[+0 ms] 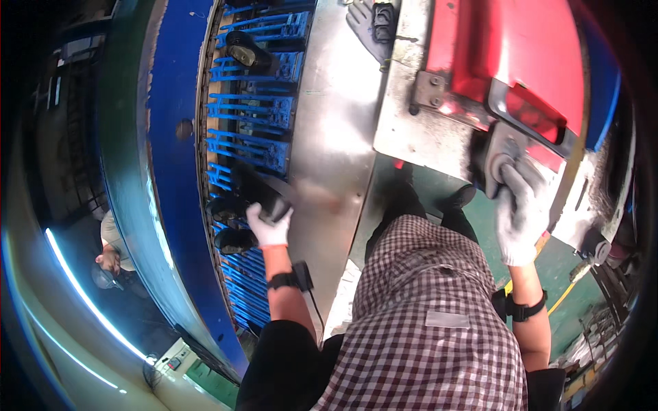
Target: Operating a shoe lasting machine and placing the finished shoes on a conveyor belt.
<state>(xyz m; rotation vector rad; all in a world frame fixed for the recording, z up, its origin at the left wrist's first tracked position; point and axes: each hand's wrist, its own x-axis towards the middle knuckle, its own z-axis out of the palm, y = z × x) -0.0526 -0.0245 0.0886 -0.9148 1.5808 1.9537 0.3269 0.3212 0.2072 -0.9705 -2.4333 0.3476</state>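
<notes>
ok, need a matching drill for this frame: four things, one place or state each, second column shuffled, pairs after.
Things
1. dark rubber sole-shaped part
2. grey round pad
3. blue slotted plastic racks
4. spare grey work glove

Places or states
A. lying unworn on the steel plate at the top
B. gripped by the white-gloved left hand
C. lined along the curved conveyor
D. pressed under the white-gloved right hand, below the red machine housing

Pairs: 1-B, 2-D, 3-C, 4-A
</notes>
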